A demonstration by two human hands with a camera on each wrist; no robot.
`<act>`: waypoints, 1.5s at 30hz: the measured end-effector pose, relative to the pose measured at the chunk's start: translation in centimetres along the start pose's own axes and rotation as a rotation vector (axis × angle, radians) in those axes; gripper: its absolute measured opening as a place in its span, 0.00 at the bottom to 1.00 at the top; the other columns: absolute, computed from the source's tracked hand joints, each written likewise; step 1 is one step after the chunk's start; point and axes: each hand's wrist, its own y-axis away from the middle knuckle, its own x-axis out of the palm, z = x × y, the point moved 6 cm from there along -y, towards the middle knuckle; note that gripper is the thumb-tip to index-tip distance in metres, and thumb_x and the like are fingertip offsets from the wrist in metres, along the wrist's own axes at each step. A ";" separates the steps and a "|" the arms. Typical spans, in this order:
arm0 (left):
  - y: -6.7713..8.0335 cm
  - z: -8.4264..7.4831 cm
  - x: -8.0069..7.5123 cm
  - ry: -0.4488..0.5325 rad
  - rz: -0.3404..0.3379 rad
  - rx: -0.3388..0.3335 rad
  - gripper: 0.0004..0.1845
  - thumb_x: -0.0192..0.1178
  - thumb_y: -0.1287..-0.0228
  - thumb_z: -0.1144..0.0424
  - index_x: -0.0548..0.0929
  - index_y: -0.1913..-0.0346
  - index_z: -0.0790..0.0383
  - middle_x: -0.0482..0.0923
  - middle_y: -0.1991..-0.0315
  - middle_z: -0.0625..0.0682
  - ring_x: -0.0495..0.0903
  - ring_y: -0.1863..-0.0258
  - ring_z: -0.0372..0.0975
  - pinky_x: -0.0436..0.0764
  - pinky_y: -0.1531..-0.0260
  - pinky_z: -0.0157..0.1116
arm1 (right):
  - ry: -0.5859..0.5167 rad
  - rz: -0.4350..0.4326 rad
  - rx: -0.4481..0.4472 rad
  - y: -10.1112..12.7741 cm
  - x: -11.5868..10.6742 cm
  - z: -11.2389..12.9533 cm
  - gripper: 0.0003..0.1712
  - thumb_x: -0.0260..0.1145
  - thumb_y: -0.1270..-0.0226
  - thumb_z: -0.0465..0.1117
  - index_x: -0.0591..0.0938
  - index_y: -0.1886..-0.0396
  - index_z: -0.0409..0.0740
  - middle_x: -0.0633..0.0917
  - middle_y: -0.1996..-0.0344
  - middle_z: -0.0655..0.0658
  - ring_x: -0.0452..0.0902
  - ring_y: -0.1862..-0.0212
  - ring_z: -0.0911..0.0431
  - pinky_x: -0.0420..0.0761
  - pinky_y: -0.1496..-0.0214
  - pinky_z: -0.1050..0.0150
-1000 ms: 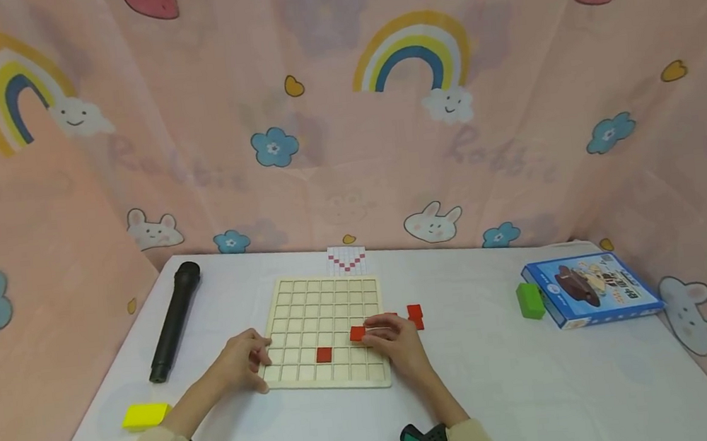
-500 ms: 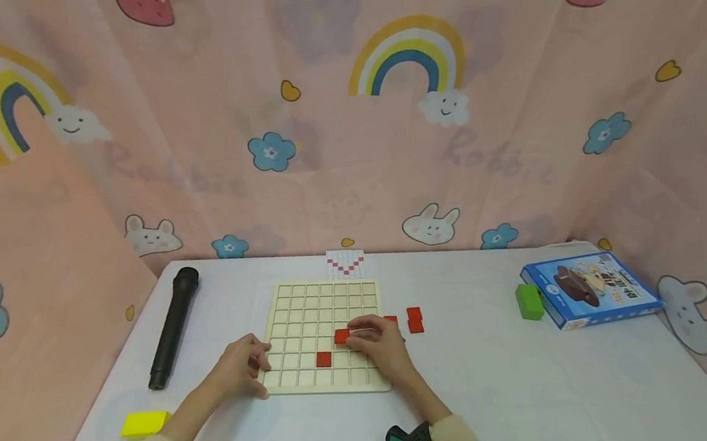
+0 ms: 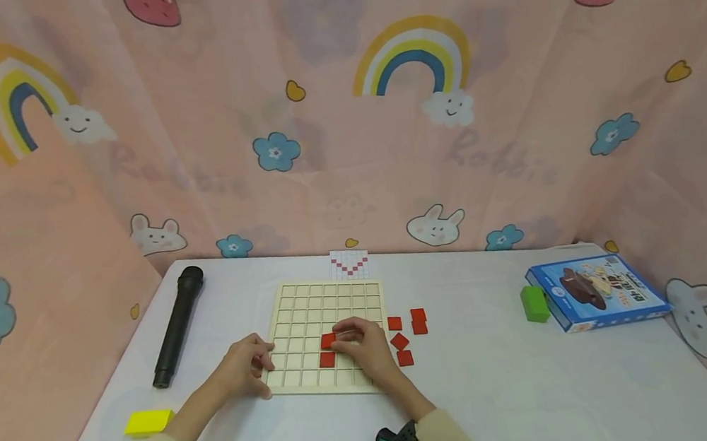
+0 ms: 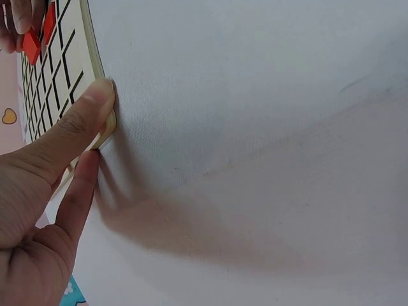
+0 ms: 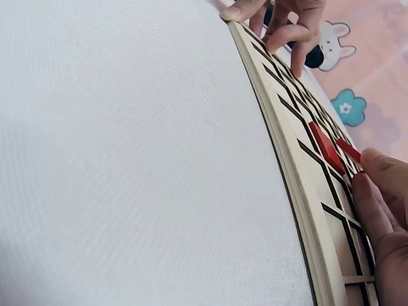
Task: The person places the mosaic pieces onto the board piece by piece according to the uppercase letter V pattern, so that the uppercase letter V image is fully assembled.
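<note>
A cream grid board lies on the table, with a red square tile set in one of its lower cells. At the board's near left corner is my left hand. In the left wrist view its thumb and a finger pinch that corner from two sides. My right hand is over the board and pinches a second red tile between thumb and fingertips, just behind the set tile. In the right wrist view this pinched tile is tilted and partly hidden by the fingers.
Several loose red tiles lie right of the board. Behind it stands a pattern card with a red V of squares. A black microphone-like stick and yellow block lie left; a green block and blue box are far right.
My right hand has carried its red tile leftward across the board, to just behind the set tile. More loose tiles show at the right. The left hand has stayed at the corner.
</note>
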 end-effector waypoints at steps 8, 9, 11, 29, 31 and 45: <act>0.1 -0.3 0.0 0.001 0.006 0.021 0.21 0.77 0.79 0.81 0.77 0.79 0.63 0.77 0.54 0.59 0.73 0.69 0.38 0.74 0.72 0.29 | 0.040 -0.012 -0.046 -0.3 0.9 0.4 0.15 0.72 0.45 0.33 0.82 0.57 0.34 0.86 0.61 0.41 0.83 0.60 0.51 0.79 0.56 0.70; 0.1 -0.3 0.0 0.001 0.005 0.020 0.21 0.77 0.79 0.81 0.77 0.79 0.63 0.77 0.54 0.59 0.73 0.69 0.38 0.74 0.72 0.29 | 0.048 -0.013 -0.042 -0.3 0.9 0.4 0.15 0.72 0.45 0.33 0.83 0.57 0.35 0.86 0.62 0.42 0.83 0.61 0.52 0.79 0.57 0.70; 0.1 -0.3 0.0 0.001 0.004 0.012 0.21 0.77 0.78 0.81 0.77 0.79 0.63 0.77 0.53 0.59 0.73 0.69 0.38 0.74 0.72 0.29 | 0.049 -0.011 -0.038 -0.4 1.1 0.5 0.14 0.72 0.45 0.33 0.83 0.58 0.35 0.86 0.63 0.42 0.83 0.62 0.53 0.79 0.57 0.71; 0.1 0.0 -0.1 -0.001 -0.011 -0.032 0.22 0.77 0.79 0.81 0.77 0.79 0.62 0.77 0.53 0.57 0.72 0.69 0.39 0.75 0.71 0.31 | 0.032 0.020 -0.013 -0.5 2.0 1.2 0.15 0.71 0.46 0.28 0.83 0.57 0.33 0.86 0.60 0.40 0.82 0.63 0.53 0.80 0.60 0.71; 0.1 -0.1 -0.1 -0.004 -0.011 -0.036 0.22 0.78 0.79 0.81 0.77 0.79 0.62 0.77 0.53 0.56 0.72 0.68 0.38 0.74 0.71 0.30 | 0.023 0.020 -0.011 -0.5 1.9 1.2 0.15 0.71 0.46 0.28 0.82 0.56 0.32 0.86 0.60 0.39 0.83 0.62 0.52 0.80 0.60 0.70; 0.1 0.0 -0.1 0.018 -0.012 -0.045 0.22 0.77 0.78 0.81 0.77 0.79 0.62 0.77 0.53 0.56 0.73 0.67 0.39 0.74 0.71 0.30 | -0.035 0.066 -0.010 -0.5 2.4 1.3 0.15 0.67 0.42 0.26 0.81 0.54 0.29 0.84 0.56 0.34 0.83 0.58 0.46 0.81 0.57 0.67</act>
